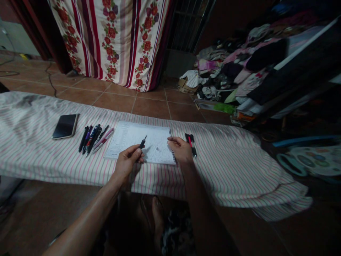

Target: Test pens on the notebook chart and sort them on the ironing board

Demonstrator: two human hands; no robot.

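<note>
My left hand (130,156) pinches a dark pen (142,143) over the lower middle of a spiral notebook (128,133); the pen's thin end points up and away. My right hand (181,147) is at the notebook's spiral edge, its fingertips drawn together; whatever they may hold is too small to make out. A small dark piece (157,149) lies on the white page between my hands. Just right of my right hand lie a few pens (190,140), one with a red part. Several pens (92,138), black, purple and pink, lie in a row to the left of the notebook.
A dark-screened phone (65,126) lies further left on the striped cloth (226,160) covering the low surface. Beyond it are the tiled floor (117,101) and a floral curtain (119,39). A heap of clothes (239,67) fills the back right, with a pale blue-edged plastic item (314,160) nearer.
</note>
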